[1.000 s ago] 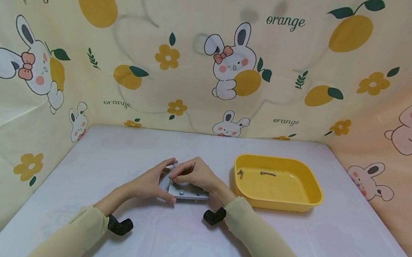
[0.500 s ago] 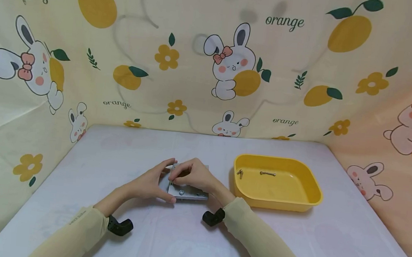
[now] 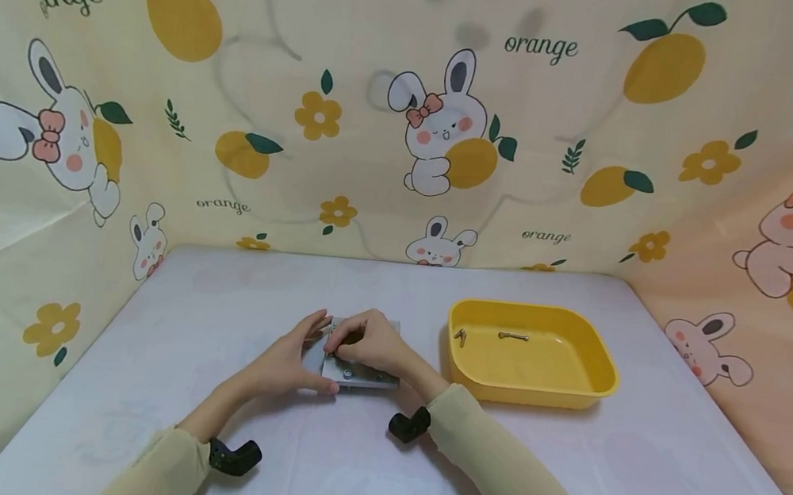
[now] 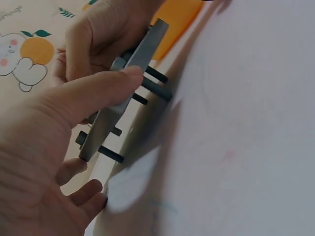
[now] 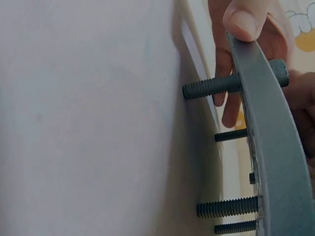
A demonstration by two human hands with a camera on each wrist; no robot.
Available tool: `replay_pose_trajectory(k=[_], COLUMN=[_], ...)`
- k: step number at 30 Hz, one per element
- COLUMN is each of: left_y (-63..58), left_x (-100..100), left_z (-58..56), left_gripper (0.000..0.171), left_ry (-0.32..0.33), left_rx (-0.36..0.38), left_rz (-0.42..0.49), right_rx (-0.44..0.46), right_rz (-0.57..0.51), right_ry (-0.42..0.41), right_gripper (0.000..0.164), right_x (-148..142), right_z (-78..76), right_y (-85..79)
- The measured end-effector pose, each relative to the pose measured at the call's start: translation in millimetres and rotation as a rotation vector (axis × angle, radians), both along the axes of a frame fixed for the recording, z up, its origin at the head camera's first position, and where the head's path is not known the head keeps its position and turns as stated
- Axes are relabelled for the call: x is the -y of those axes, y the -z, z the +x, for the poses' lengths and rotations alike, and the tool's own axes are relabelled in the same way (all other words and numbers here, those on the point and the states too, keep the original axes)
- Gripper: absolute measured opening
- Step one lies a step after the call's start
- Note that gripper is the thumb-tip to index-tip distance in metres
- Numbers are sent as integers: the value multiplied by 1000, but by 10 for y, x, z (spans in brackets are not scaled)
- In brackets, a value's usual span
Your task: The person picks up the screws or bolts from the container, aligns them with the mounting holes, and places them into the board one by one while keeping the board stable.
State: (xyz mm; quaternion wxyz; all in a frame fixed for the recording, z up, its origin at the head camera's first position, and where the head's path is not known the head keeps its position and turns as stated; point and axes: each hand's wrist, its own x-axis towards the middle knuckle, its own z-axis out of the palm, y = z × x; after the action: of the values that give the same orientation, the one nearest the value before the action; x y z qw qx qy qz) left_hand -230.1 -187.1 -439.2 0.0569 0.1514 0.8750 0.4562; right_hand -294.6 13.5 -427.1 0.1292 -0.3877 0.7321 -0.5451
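A grey metal plate (image 3: 336, 371) is held just over the white table, with several dark threaded bolts (image 5: 211, 87) poking out of its underside. My left hand (image 3: 281, 364) grips it at the left end, thumb (image 4: 106, 91) on the near edge and fingers toward the far side. Over the plate's left part, my right hand (image 3: 376, 345) has thumb and forefinger pinched on a small bolt, mostly hidden by the fingertips. A round bolt head (image 3: 348, 373) shows on top, nearer the front edge. In the left wrist view, the bolt ends stick out by differing lengths.
To the right of the plate stands a yellow tray (image 3: 529, 396). Inside it lie a long bolt (image 3: 513, 336) and a small cluster of bolts (image 3: 460, 336) by its left wall. A patterned cloth (image 3: 369, 237) closes off the back and sides of the table.
The head view has tilted up slightly. My left wrist and sleeve have shifted a little to the right and nearer. Both hands stay at the plate, the right fingertips at the same spot.
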Motion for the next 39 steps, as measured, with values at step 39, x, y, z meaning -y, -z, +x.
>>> replay_pose_trajectory(k=[39], left_y=[86], left_x=[-48], left_z=[63], left_gripper=[120], left_ry=[-29], left_rx=[24], left_rz=[124], right_rx=[547], right_rz=[78], right_ry=[719], right_gripper=[27], right_x=[-1788], right_z=[-268], right_y=[-271])
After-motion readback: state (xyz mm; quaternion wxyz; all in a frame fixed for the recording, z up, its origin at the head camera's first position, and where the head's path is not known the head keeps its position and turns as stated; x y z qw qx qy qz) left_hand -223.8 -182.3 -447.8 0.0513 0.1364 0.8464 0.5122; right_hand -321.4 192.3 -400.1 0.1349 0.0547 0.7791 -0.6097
